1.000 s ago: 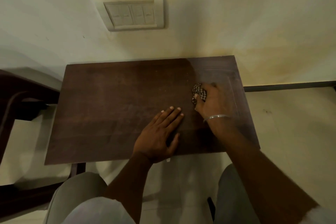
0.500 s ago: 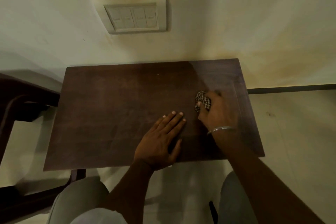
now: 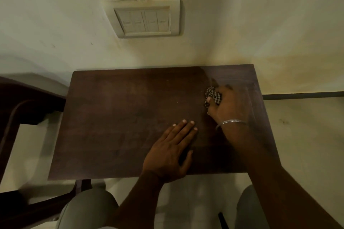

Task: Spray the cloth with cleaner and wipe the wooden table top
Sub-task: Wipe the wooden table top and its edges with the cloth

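Across the upper half of the frame we see a pale, stained wall [image 3: 260, 15]. Below it, filling the middle of the frame, lies the wooden table top [image 3: 121, 117]. It is dark, flat and stiff, and we judge it smooth enough for a rag to glide over. It looks like a light little table that might shift under a firm push. At the left edge of the frame stands part of a dark chair [image 3: 22, 102], and a switch plate [image 3: 144, 18] sits on the wall at upper centre.

Our left hand [image 3: 171, 152] lies flat at the lower centre of the table, fingers straight and close together, palm down. We take it to be steadying the top.

Our right hand [image 3: 226, 106] is at the centre right of the frame, well in from the table's far right corner, its fingers curled round the checked cloth [image 3: 213, 95]. That cloth is bunched into a wad, pressed on the wood, and peeks out at the hand's upper left. It will handle soft, light and floppy, so we think it best held as a ball under the palm with the fingers wrapped over it. Loose corners would drag and fold. Whether it is damp we cannot tell, and no spray bottle is in view.

A thin metal bangle [image 3: 232, 121] rings the right wrist.
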